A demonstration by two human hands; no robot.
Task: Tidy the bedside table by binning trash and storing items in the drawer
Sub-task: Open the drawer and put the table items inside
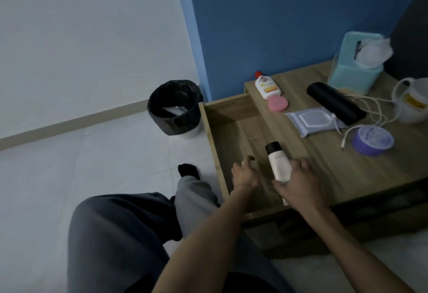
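As the right hand grips the lower body of a white bottle with a black cap, the bottle lies tilted over the edge where the table meets the open drawer; the left hand hovers over the drawer, fingers loosely curled, holding nothing visible. The bottle looks like light, stiff plastic, smooth and possibly slippery; a hold round its middle, clear of the cap, seems safest. The wood-grain table carries a lotion bottle, pink tin, wipes pack, black case, white cable, purple tub and tissue box; a lined bin stands on the pale tiled floor beside a blue wall.
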